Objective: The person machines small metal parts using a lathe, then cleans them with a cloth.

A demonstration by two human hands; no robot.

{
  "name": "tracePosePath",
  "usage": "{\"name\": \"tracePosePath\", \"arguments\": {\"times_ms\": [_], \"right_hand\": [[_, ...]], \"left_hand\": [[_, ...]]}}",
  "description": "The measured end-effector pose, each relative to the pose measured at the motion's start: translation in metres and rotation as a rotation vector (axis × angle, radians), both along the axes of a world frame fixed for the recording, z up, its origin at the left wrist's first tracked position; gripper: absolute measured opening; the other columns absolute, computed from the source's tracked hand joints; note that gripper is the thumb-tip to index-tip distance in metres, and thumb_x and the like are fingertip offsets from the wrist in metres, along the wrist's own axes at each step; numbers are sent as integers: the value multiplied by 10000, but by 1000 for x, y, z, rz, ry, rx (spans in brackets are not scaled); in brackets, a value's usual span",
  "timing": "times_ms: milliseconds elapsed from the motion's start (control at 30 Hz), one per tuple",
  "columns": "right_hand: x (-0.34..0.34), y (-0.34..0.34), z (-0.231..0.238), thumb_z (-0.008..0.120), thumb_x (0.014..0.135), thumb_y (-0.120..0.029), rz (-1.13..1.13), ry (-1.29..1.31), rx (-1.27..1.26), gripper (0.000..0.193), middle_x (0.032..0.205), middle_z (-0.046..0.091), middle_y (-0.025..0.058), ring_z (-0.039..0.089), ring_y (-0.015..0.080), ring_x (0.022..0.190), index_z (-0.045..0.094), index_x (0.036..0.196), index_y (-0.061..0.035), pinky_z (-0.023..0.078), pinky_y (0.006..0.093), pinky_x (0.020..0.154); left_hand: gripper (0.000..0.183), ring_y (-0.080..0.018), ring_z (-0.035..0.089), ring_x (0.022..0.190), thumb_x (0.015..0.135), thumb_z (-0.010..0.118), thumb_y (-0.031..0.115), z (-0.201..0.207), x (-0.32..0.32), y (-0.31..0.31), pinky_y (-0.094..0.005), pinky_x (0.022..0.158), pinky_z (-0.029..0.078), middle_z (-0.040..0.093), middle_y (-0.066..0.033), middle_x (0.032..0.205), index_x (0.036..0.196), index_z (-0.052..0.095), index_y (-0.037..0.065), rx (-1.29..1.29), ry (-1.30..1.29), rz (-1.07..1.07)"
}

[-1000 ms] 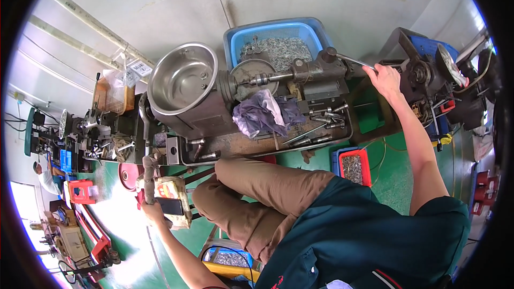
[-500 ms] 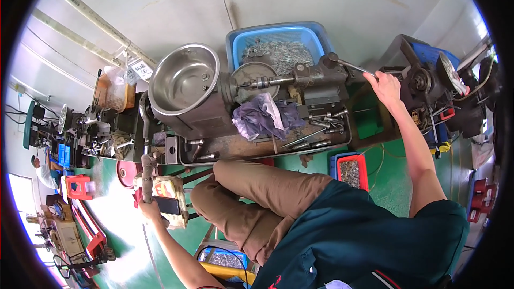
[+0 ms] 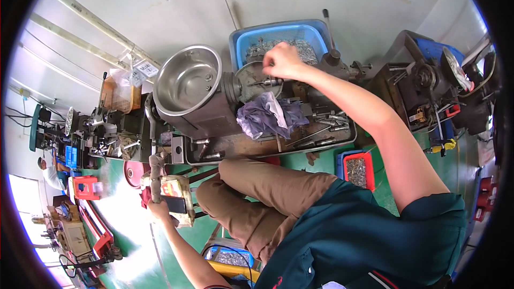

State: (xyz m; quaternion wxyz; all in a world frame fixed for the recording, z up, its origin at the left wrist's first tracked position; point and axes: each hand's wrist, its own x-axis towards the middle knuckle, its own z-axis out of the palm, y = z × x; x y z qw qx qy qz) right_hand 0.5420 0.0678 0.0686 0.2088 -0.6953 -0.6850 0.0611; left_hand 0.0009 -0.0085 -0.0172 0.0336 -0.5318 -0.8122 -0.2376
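Note:
My left hand is closed around the lower end of a long lever handle wrapped in grey cloth or tape. My right hand hovers over the drill chuck of a small bench lathe, its fingers pinched together. Whatever those fingers may hold is hidden. Behind my right wrist, the black-knobbed feed lever of the tailstock points up. A drill bit reaches from the chuck toward the lathe's spindle. Crumpled purple-grey cloth lies in front of them.
A steel bowl with a few small parts sits on the lathe's headstock. Behind is a blue basket holding many metal pieces. Loose tools lie in the tray. A phone is beside my left hand. Another machine stands right.
My right hand has let go of the tailstock lever and moved left to the chuck. The lever has swung from pointing right to pointing up. My left hand stays on the wrapped handle.

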Motion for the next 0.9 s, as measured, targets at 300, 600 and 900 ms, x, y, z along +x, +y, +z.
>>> {"name": "tracePosePath", "arguments": {"times_ms": [300, 600, 900], "right_hand": [[-32, 30, -26, 647, 587, -168, 167, 458, -297, 173, 689, 609, 71, 573, 179, 667, 635, 717, -56, 433, 289, 618], [-37, 32, -19, 631, 590, -193, 218, 404, -366, 183, 750, 619, 79, 582, 203, 737, 647, 745, -97, 437, 296, 669], [-19, 6, 3, 613, 612, -191, 29, -351, 571, 92, 692, 538, 64, 460, 221, 825, 593, 614, -102, 374, 326, 699]], "left_hand": [[178, -355, 548, 590, 632, 573, 185, 30, 72, -31, -427, 529, 411, 553, -192, 617, 657, 538, 13, -146, 130, 82], [288, -350, 556, 593, 645, 596, 321, 17, 96, -48, -434, 522, 415, 572, -168, 639, 721, 574, 43, -76, -24, 49], [264, -349, 548, 604, 657, 565, 248, 29, 104, -48, -414, 528, 412, 563, -174, 677, 771, 535, 12, -173, 13, 89]]}}
